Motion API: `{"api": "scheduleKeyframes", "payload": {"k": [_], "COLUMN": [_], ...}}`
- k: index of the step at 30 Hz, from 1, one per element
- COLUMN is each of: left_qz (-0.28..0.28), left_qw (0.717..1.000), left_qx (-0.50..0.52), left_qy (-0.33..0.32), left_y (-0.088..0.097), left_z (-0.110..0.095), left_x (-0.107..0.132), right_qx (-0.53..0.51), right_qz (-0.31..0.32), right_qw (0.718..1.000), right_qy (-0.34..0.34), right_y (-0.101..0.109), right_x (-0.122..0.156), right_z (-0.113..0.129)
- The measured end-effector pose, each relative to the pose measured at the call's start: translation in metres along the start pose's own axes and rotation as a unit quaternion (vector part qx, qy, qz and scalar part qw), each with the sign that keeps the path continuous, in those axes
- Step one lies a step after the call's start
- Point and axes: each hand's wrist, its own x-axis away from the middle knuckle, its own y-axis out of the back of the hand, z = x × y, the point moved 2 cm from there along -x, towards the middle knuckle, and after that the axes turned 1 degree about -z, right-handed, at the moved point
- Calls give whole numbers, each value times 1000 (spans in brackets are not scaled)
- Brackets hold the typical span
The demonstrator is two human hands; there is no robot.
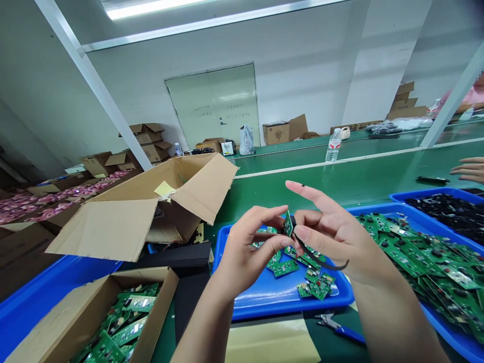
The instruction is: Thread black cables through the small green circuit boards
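Note:
My left hand [245, 247] pinches a small green circuit board [288, 224] by its edge, holding it upright above a blue tray [242, 315]. My right hand [336, 227] meets it from the other side, thumb and bent fingers closed on a thin black strip [321, 262]. The strip looks like tape or foam, and its loose end curls down to the right. My right index finger points away, with a tiny black piece [303, 185] near its tip. Where strip and board meet is partly hidden by my fingers. Several loose boards [285, 268] lie in the tray below.
Blue-handled cutters [340, 326] lie in front. To the right are a tray heaped with circuit boards [423, 262] and another with black parts [449, 214]. Left are an open carton [113, 222] and a box of boards [166, 287]. Another person's hand [471, 169] shows far right.

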Motion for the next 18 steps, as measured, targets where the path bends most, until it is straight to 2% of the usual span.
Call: {"api": "scheduleKeyframes", "payload": {"k": [4,8,14,18], "left_qz": [14,12,22,26], "left_qw": [999,999,999,998], "left_qx": [-5,-7,-2,-57], "left_qy": [34,50,45,8], "left_y": [-3,-6,-11,-16], "left_z": [0,1,2,-1], "left_x": [-1,-1,1,2], "right_qx": [87,160,93,60], "right_qz": [-29,-55,-38,-55], "right_qw": [995,984,995,997], "right_qy": [44,55,4,-7], "right_y": [-1,-3,2,4], "right_x": [4,7,4,0], "right_z": [2,3,1,1]}}
